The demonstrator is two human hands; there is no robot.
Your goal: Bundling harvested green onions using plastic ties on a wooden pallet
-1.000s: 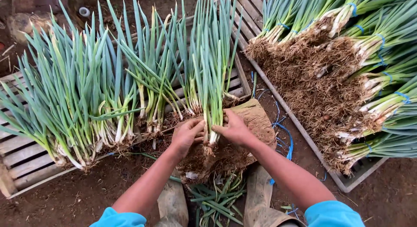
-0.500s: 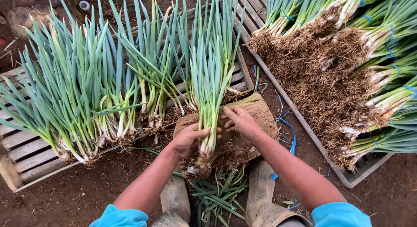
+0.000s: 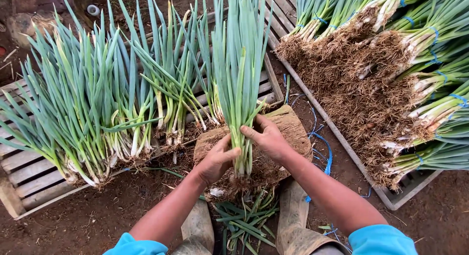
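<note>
Head view: left hand (image 3: 215,160), right hand (image 3: 267,138) fingers clasp green onion bunch (image 3: 239,89) over wooden block (image 3: 293,125); blue ties (image 3: 326,157) beside.

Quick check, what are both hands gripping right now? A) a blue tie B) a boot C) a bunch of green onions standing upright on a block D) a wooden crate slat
C: the left hand and right hand close from both sides around the green onions, which stand roots-down on the block.

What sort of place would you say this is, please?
Probably an outdoor farm sorting spot: bare brown soil ground, long green onions with muddy roots laid on a slatted wooden pallet, and blue-banded green onion bundles beside it.
</note>
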